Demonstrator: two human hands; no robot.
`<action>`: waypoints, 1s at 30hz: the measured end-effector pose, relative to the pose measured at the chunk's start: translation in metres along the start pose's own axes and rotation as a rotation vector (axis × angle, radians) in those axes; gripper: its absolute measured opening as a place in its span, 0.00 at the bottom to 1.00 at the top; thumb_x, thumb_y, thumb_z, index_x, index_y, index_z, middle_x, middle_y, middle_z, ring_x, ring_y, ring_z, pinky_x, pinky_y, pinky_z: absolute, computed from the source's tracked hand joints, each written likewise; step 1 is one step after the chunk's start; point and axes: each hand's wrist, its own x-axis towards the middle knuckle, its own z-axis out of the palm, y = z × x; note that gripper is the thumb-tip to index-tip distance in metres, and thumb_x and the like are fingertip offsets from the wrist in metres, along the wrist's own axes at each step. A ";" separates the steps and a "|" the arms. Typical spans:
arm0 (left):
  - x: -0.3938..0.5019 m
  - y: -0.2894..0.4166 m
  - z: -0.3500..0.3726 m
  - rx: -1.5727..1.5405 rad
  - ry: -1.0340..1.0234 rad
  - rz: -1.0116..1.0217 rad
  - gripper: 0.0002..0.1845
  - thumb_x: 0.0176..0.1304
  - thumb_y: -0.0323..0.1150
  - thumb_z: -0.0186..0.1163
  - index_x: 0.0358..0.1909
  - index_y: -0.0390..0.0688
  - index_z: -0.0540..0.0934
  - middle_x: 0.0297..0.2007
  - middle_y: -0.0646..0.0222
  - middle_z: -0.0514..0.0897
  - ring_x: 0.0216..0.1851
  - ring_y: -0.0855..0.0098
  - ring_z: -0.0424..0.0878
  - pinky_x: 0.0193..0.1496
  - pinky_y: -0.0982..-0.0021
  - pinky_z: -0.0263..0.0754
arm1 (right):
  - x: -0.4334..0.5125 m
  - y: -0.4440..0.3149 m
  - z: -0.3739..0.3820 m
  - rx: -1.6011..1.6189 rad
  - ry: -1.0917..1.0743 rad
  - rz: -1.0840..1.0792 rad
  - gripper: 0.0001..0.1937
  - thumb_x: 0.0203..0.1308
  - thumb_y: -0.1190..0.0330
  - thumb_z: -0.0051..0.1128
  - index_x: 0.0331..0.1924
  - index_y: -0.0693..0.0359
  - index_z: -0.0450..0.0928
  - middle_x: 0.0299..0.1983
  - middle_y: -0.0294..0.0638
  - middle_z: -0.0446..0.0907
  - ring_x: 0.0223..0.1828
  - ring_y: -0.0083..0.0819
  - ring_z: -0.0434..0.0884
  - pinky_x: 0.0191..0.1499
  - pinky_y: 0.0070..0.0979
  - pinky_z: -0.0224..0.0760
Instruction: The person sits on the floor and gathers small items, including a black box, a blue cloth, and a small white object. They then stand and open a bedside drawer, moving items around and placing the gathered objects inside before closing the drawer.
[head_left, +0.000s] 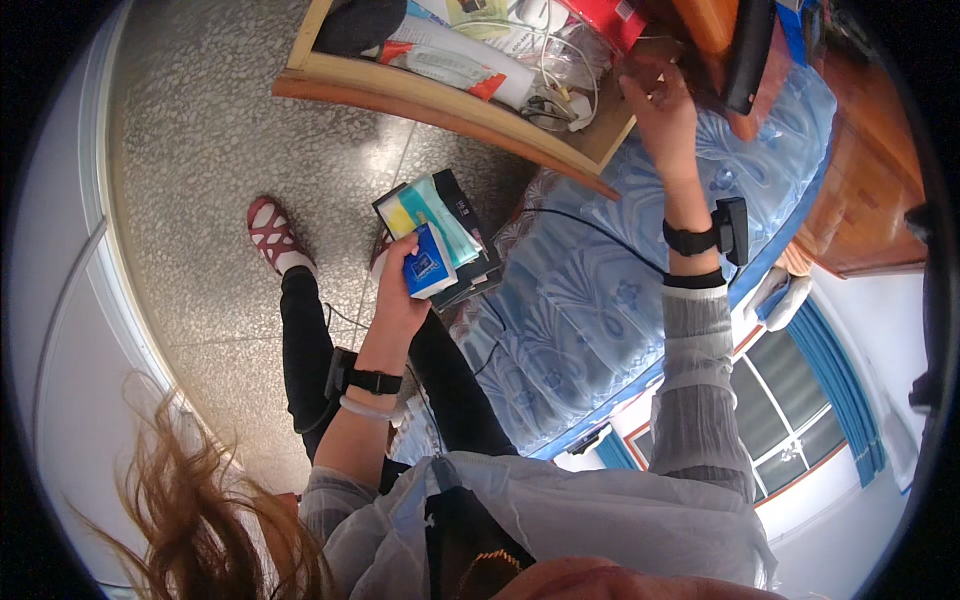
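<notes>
My left hand (400, 289) grips a blue packet (429, 262) that looks like pocket tissues, thumb on top. Beneath the packet lie a pale aqua packet (439, 214) and black flat boxes or booklets (469, 225), carried as one stack. Up at the right end of an open wooden drawer (442, 112), my right hand (664, 112) has its fingers bent beside a red package (611, 22). Whether those fingers hold anything is unclear. Inside the drawer are a white and red tube (442, 67), a white cable (592, 67) and a dark cloth-like item (356, 30).
A bed or seat with a shiny blue patterned cover (585, 300) runs along the right. A black cable (592, 217) crosses it. Speckled stone floor (202, 150) lies to the left, beside a white door or wall panel (67, 315). Wooden furniture (870, 165) stands at upper right.
</notes>
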 end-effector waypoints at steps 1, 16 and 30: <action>0.000 0.000 0.000 0.003 -0.005 0.000 0.20 0.60 0.43 0.64 0.49 0.44 0.78 0.43 0.67 0.84 0.43 0.66 0.83 0.49 0.62 0.80 | -0.006 0.002 0.001 -0.131 0.023 0.037 0.17 0.58 0.63 0.64 0.50 0.59 0.79 0.35 0.44 0.85 0.32 0.42 0.84 0.34 0.33 0.76; 0.001 -0.004 0.007 0.052 -0.002 0.003 0.18 0.59 0.43 0.64 0.48 0.46 0.78 0.42 0.70 0.84 0.43 0.68 0.83 0.49 0.64 0.80 | -0.043 0.001 0.013 -0.636 -0.116 -0.165 0.10 0.58 0.63 0.60 0.42 0.52 0.82 0.34 0.42 0.83 0.35 0.45 0.83 0.34 0.38 0.77; 0.007 -0.009 0.003 0.057 0.031 0.003 0.17 0.59 0.41 0.64 0.47 0.45 0.78 0.42 0.69 0.84 0.43 0.68 0.83 0.50 0.64 0.80 | -0.025 -0.019 0.020 -0.670 -0.332 -0.365 0.18 0.46 0.59 0.69 0.40 0.56 0.77 0.36 0.45 0.82 0.37 0.45 0.85 0.33 0.40 0.79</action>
